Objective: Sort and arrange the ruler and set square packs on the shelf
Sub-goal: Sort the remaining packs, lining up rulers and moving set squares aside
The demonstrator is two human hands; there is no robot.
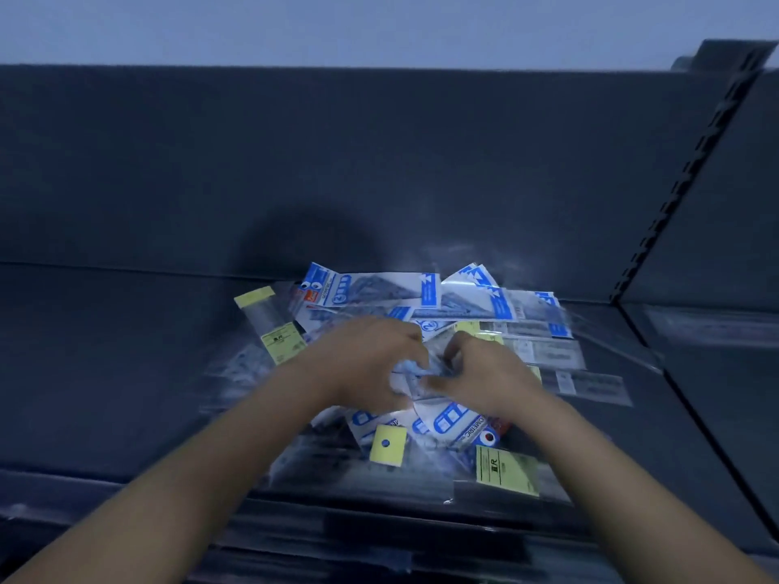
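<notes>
A loose heap of clear plastic packs lies on the dark shelf [126, 373]. Several set square packs with blue and white cards [371, 290] sit at the back of the heap. Ruler packs with yellow labels [280, 339] lie at the left, front and right. My left hand [362, 360] and my right hand [476, 373] meet over the middle of the heap, fingers curled, both gripping one clear pack with a blue card [415, 375] between them. Much of that pack is hidden by my fingers.
The dark back panel [379, 162] rises behind the heap. A slotted upright [691, 162] divides this bay from the one to the right. A yellow-labelled pack [506, 469] overhangs near the shelf's front edge.
</notes>
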